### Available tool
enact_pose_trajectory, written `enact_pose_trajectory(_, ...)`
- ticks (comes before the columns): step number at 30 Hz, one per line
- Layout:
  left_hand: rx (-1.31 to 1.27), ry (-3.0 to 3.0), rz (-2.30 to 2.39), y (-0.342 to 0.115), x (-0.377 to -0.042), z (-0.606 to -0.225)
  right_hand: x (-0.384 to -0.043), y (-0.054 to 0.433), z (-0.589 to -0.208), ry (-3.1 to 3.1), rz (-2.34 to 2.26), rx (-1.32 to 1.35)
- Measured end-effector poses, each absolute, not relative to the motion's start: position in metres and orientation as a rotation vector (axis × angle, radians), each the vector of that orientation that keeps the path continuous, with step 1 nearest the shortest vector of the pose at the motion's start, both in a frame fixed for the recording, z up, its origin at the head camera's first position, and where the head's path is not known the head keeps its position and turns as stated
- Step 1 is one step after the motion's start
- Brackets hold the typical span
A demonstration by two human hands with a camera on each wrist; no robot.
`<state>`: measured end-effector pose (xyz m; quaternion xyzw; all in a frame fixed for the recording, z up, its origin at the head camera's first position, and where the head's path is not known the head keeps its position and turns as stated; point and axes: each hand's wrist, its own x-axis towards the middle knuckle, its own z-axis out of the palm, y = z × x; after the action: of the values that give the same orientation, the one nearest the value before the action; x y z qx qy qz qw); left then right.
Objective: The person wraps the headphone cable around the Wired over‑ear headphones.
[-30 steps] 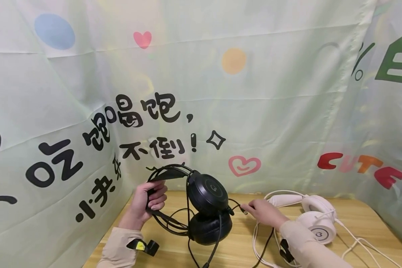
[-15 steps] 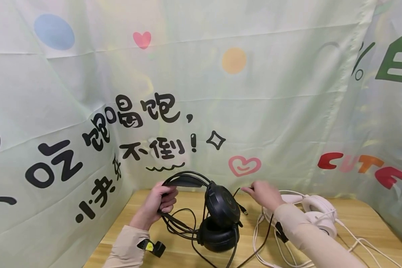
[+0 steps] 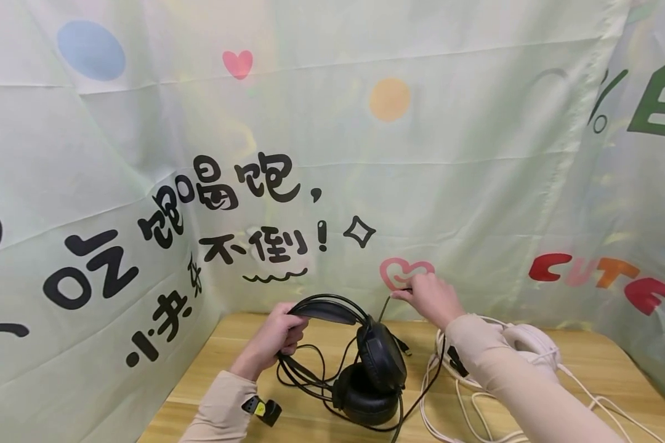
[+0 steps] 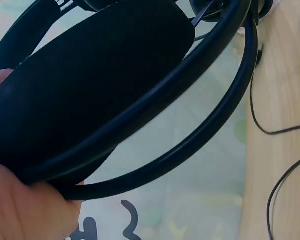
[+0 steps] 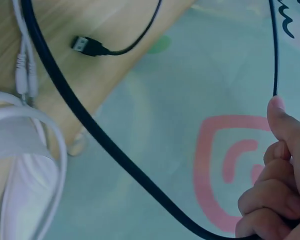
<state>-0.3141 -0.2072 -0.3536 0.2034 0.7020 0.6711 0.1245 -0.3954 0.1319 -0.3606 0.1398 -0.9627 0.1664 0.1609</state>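
My left hand [image 3: 277, 335] grips the headband [image 4: 105, 90] of black over-ear headphones [image 3: 385, 357]. Their ear cups hang to the right, low over the wooden table; whether they touch it I cannot tell. Raised to the right of them, my right hand [image 3: 432, 298] pinches a black cable [image 5: 275, 50] between thumb and curled fingers. A thicker stretch of that black cable loops down from the hand's lower side. Beyond the ear cups, a black USB plug [image 5: 87, 46] lies on the table, with its thin lead trailing off.
White headphones [image 3: 532, 344] rest at the table's right, partly hidden behind my right sleeve. White cables [image 3: 476, 406] spread across the table [image 3: 199, 394] in front of them. A printed cloth [image 3: 449, 184] hangs behind and on both sides.
My left hand has moved right and down with the black headphones. My right hand has risen from near the table, drawing the black cable up; the USB plug stays low beside the ear cups.
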Motion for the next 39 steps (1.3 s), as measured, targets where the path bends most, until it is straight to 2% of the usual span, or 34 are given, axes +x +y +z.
enact_pose_trajectory(9, 0.491, 2.322, 1.836, -0.194, -0.312, -0.351, -0.391, 0.123, -0.33, -2.723, 0.483, 0.469)
enact_pose_trajectory(18, 0.496, 2.731, 1.588, -0.184, -0.315, -0.354, -0.38, 0.116, -0.305, -2.73, 0.466, 0.521)
enact_pose_trajectory(28, 0.364, 2.933, 1.518, -0.183, -0.322, -0.359, -0.371, 0.116, -0.295, -2.762, 0.443, 0.5)
enact_pose_trajectory(39, 0.266, 3.086, 1.436, -0.181, -0.323, -0.364, -0.356, 0.103, -0.284, -2.729, 0.439, 0.62)
